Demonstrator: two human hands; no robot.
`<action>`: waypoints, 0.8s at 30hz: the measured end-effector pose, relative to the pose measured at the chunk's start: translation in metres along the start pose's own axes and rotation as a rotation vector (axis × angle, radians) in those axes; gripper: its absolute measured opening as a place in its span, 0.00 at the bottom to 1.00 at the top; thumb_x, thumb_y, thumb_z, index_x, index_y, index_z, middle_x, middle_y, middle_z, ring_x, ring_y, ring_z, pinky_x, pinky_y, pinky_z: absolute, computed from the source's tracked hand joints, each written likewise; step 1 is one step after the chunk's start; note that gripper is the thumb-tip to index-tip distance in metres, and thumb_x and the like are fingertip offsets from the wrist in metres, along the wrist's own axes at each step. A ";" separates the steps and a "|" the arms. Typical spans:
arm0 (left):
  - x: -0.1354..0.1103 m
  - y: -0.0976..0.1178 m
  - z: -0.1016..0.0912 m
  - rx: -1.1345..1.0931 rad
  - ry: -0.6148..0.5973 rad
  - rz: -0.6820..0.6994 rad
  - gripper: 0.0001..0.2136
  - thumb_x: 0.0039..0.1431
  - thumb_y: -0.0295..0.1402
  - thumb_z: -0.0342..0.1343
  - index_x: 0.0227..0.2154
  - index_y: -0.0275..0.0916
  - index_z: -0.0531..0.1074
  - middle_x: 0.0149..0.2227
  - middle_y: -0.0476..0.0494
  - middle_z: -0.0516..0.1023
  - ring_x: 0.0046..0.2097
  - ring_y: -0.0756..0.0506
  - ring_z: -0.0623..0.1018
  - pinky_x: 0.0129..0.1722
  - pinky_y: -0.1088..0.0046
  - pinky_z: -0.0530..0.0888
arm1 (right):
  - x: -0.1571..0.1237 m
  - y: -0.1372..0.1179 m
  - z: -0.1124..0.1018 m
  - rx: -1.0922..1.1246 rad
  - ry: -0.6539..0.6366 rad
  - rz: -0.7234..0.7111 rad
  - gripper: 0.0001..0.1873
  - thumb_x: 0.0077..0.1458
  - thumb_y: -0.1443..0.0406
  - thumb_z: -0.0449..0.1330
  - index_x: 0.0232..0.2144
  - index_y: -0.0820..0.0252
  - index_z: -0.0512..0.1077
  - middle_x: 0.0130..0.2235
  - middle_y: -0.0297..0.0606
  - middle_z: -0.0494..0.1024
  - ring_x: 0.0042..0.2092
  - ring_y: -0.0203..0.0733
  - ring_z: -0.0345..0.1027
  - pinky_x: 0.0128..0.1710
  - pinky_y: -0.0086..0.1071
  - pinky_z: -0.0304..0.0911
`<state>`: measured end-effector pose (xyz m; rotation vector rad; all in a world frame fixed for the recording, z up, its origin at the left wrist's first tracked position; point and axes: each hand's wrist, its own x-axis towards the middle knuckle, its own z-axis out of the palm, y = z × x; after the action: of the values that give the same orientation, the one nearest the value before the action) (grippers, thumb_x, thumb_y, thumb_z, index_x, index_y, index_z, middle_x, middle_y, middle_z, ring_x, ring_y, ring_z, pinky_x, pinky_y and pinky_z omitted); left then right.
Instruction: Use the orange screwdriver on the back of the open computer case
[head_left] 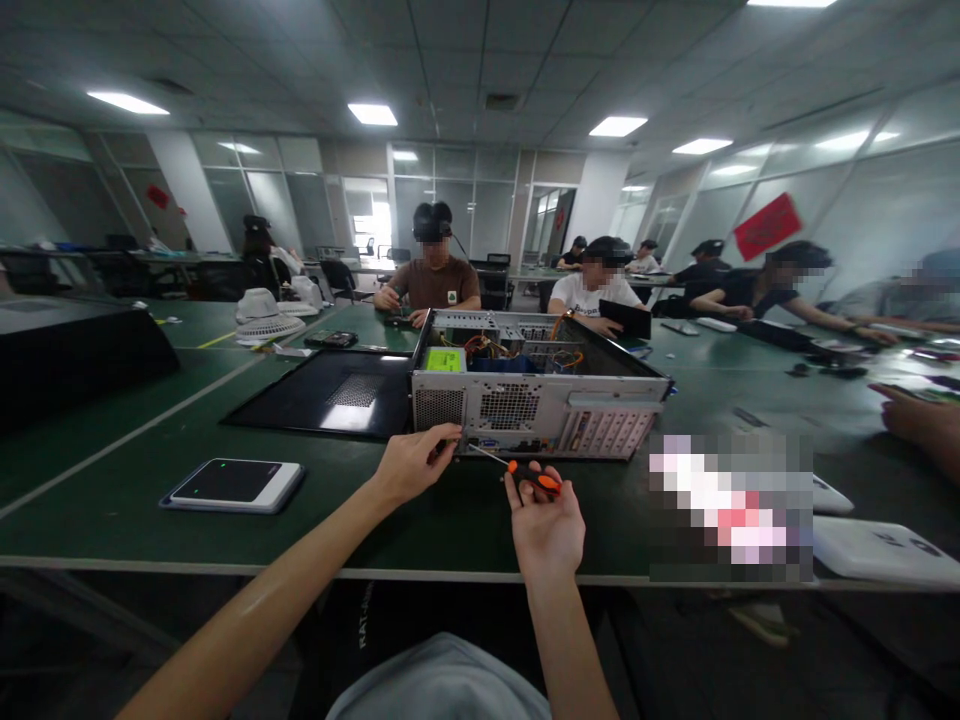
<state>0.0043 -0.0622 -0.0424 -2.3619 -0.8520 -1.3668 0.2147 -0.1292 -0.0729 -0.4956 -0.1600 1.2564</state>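
An open computer case (pixel 540 385) lies on its side with its rear panel facing me. My right hand (pixel 551 525), palm up, holds a screwdriver (pixel 534 478) with an orange and black handle. Its thin shaft points left, with the tip close to the lower rear panel by the ports. At the panel's lower left, my left hand (pixel 412 465) has its fingertips drawn together near the screwdriver tip; anything between them is too small to make out. Inside the case, a power supply with a yellow-green label (pixel 445 360) and several cables show.
A black side panel (pixel 330 395) lies left of the case. Nearer me on the green table (pixel 337 535) is a white device (pixel 234 484). A white fan (pixel 264 315) stands farther back. Co-workers sit across and to the right; one person's hand (pixel 919 420) reaches in at right.
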 end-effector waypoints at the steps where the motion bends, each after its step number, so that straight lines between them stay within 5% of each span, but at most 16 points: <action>1: 0.000 0.000 0.000 -0.006 0.005 0.009 0.10 0.70 0.30 0.53 0.51 0.38 0.72 0.38 0.48 0.86 0.26 0.53 0.81 0.29 0.80 0.78 | -0.001 0.000 0.001 0.003 0.007 0.004 0.10 0.61 0.56 0.58 0.33 0.53 0.74 0.35 0.31 0.83 0.31 0.35 0.73 0.55 0.47 0.72; 8: 0.002 0.001 0.000 -0.009 0.039 0.051 0.09 0.73 0.32 0.51 0.51 0.38 0.71 0.43 0.44 0.86 0.35 0.49 0.86 0.36 0.78 0.82 | -0.005 -0.002 0.009 0.022 0.047 0.013 0.14 0.64 0.58 0.53 0.32 0.54 0.74 0.34 0.32 0.83 0.29 0.35 0.72 0.52 0.45 0.73; 24: 0.001 0.004 0.003 0.020 0.008 0.078 0.10 0.74 0.34 0.50 0.50 0.38 0.72 0.41 0.45 0.86 0.29 0.50 0.84 0.30 0.79 0.80 | -0.007 -0.001 0.012 0.030 0.070 0.008 0.13 0.63 0.58 0.53 0.32 0.55 0.74 0.34 0.32 0.83 0.29 0.35 0.71 0.50 0.44 0.74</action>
<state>0.0091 -0.0633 -0.0425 -2.3480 -0.7591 -1.3298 0.2085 -0.1331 -0.0603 -0.5143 -0.0797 1.2455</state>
